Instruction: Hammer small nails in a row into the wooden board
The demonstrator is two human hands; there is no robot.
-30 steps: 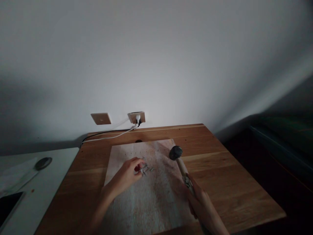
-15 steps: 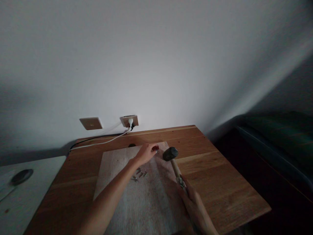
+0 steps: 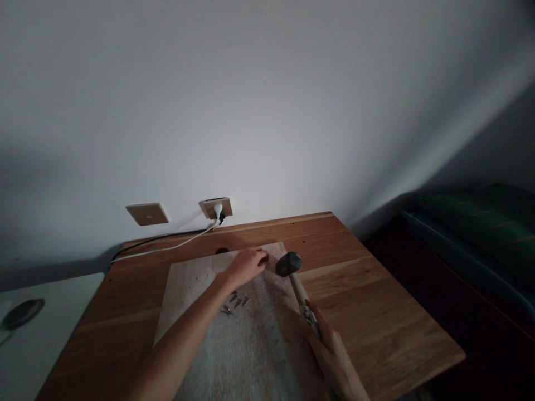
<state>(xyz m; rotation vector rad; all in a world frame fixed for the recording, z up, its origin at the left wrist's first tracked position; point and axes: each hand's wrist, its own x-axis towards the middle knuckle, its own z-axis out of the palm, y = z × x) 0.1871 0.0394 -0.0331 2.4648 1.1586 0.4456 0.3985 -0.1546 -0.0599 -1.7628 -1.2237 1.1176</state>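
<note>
My right hand [image 3: 328, 345] is wrapped round the handle of a mallet with a dark head [image 3: 288, 264], held over the right edge of a pale wooden board [image 3: 254, 345]. Close to the left of that head, my left hand [image 3: 247, 265] pinches its fingers together near the board's far right corner. What it grips is too small and dark to make out. Several small metal fasteners [image 3: 236, 301], perhaps screws or nails, lie loose on the board below my left wrist. A few tiny dark dots [image 3: 202, 277] mark the board's far left part.
The board rests on a brown wooden table [image 3: 376, 317] against a white wall. A socket [image 3: 216, 208] with plugs and trailing cables [image 3: 167, 247] is at the back. On the left stands a white surface with a dark round object [image 3: 24, 313]; green fabric [image 3: 476, 220] lies at right.
The view has shifted slightly. The mallet head stays beside my left hand, whose fingers have turned a little and still pinch at the board's corner; the red bit seen there before is now hidden.
</note>
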